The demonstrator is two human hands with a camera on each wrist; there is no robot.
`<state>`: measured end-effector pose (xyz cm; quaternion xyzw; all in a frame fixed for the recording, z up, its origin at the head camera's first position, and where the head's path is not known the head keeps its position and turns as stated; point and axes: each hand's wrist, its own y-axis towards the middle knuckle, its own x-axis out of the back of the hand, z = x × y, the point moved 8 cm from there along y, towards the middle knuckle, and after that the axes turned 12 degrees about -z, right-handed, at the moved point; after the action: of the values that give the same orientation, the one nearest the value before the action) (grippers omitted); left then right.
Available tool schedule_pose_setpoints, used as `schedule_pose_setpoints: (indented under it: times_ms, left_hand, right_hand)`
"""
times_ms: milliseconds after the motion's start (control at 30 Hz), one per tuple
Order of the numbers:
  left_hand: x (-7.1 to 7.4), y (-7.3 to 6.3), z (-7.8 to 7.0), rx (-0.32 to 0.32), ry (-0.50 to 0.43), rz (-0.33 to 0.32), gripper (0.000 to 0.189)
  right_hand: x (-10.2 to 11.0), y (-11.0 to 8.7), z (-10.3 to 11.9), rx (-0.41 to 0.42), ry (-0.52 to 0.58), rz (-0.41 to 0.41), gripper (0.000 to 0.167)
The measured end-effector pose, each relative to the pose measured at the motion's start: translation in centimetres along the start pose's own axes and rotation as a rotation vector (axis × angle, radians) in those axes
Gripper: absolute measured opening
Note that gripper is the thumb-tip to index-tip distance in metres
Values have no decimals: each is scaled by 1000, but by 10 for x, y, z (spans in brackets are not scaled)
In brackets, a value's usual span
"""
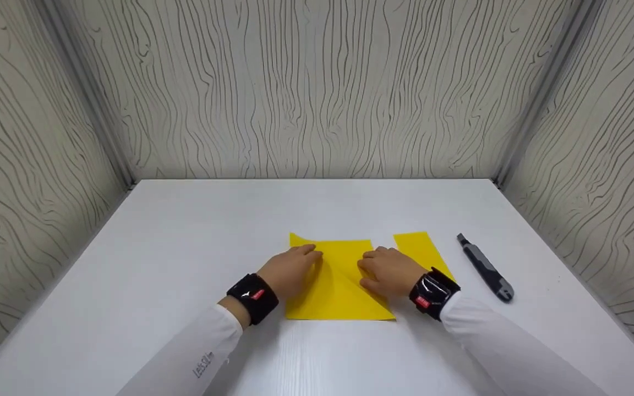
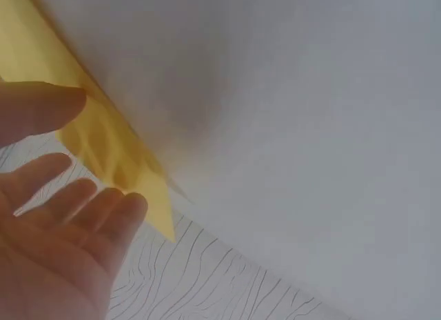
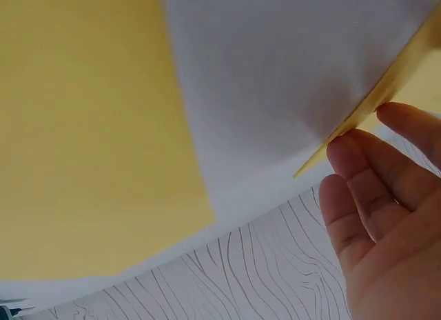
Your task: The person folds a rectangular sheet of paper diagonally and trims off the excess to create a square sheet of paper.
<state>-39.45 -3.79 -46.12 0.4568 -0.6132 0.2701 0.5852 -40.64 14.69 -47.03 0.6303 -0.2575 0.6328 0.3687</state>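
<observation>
A yellow sheet of paper lies between my hands, with a diagonal ridge across it and its far left corner tipped up. My left hand is at its left side, fingertips on the paper near the raised corner. In the left wrist view, the thumb and loosely bent fingers stand apart beside the sheet's edge. At the right edge, my right hand touches the sheet with its fingertips. The right wrist view shows those fingers spread along the lifted edge of the sheet.
A narrower yellow paper strip lies right of the sheet, partly behind my right hand. Further right is a black and grey utility knife. Everything rests on a white table, enclosed by wood-grain patterned panels.
</observation>
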Motion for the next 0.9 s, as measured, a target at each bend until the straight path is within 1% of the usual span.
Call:
schedule_pose_setpoints:
  times_ms: [100,200,300,367,433,500,700,800,900]
  left_hand:
    - [-4,-1,-4,-7,-3,42,47]
    - [-8,-3,-4,4,15,84,48]
    - [-11,-2,-3,10,32,104,48]
    - [-12,-1,-2,15,40,111,48]
    - [-13,0,-2,14,45,114,46]
    - [-14,1,-3,10,46,123,47]
    - [-11,-3,-12,-55,70,159,50]
    - [-9,-4,-15,-76,84,158,48]
    - [-8,-5,-16,-76,95,162,46]
  right_hand:
    - [-2,0,4,-20,57,-1,38]
    - [-1,-1,11,-32,129,-6,42]
    - [2,-2,22,-11,189,7,48]
    - [3,-3,29,9,209,24,51]
    - [4,-3,34,23,209,38,53]
    - [3,-4,37,33,185,44,53]
    - [-1,-4,42,74,113,33,51]
    - [0,-3,44,70,103,30,51]
    - [-1,-2,45,53,93,34,52]
